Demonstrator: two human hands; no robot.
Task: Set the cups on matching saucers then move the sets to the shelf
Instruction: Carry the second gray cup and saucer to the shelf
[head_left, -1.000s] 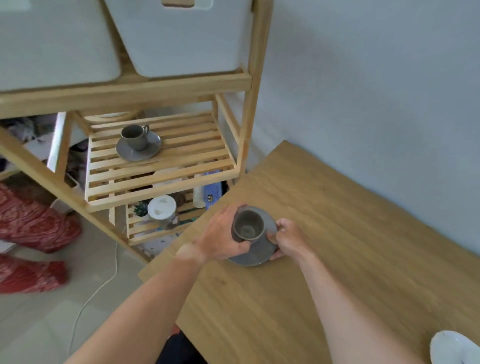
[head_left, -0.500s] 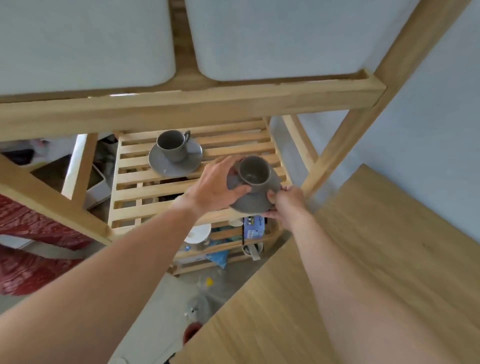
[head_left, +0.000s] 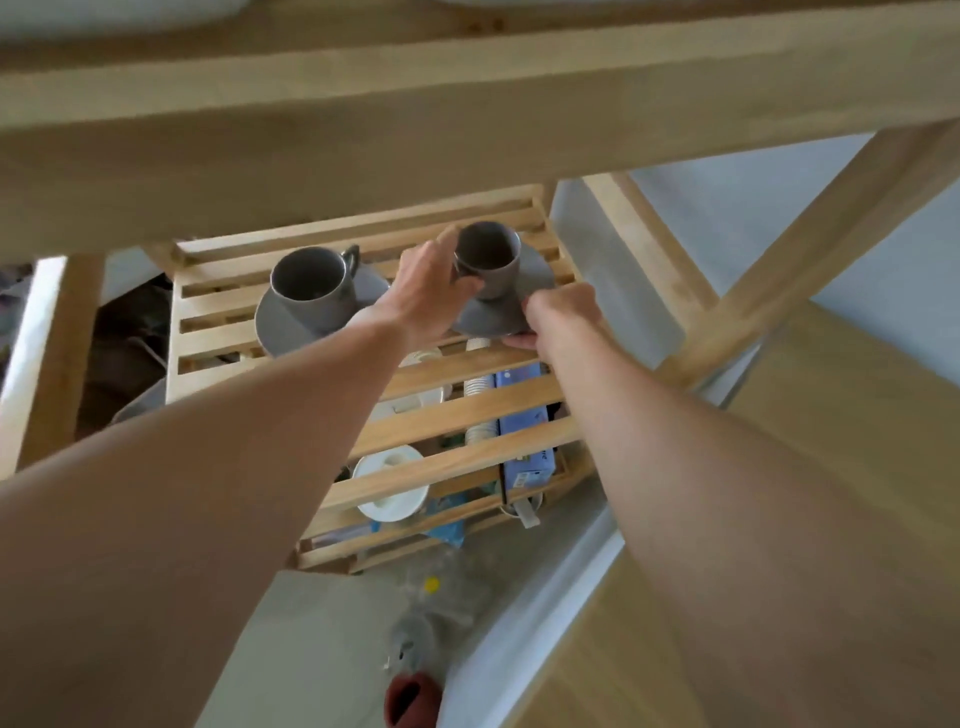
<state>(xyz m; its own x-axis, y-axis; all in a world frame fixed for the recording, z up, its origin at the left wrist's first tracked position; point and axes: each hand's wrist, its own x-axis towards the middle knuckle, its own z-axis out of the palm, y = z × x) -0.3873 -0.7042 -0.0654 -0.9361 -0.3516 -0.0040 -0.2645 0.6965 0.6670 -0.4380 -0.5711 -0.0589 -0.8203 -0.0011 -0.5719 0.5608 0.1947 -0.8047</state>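
Note:
A grey cup (head_left: 491, 262) stands on a grey saucer (head_left: 535, 283) over the right part of the slatted wooden shelf (head_left: 457, 415). My left hand (head_left: 431, 291) grips the cup's left side. My right hand (head_left: 558, 317) pinches the saucer's front rim, thumb on top and fingers beneath. Whether the saucer rests on the slats or hovers just above them is unclear. To the left, a second grey cup (head_left: 311, 288) with its handle to the right sits on its own grey saucer (head_left: 280, 330) on the same shelf.
A thick wooden beam (head_left: 467, 130) of the rack crosses close overhead. A slanted post (head_left: 810, 249) rises on the right. Below the slats lie a white lidded container (head_left: 392, 499), paper cups (head_left: 480, 400) and a blue box (head_left: 527, 457). The wooden table (head_left: 831, 467) is at the right.
Both hands carried the cup-and-saucer set from the table to the rack, then further back over the slatted shelf, beside the first set. My head came in under the beam.

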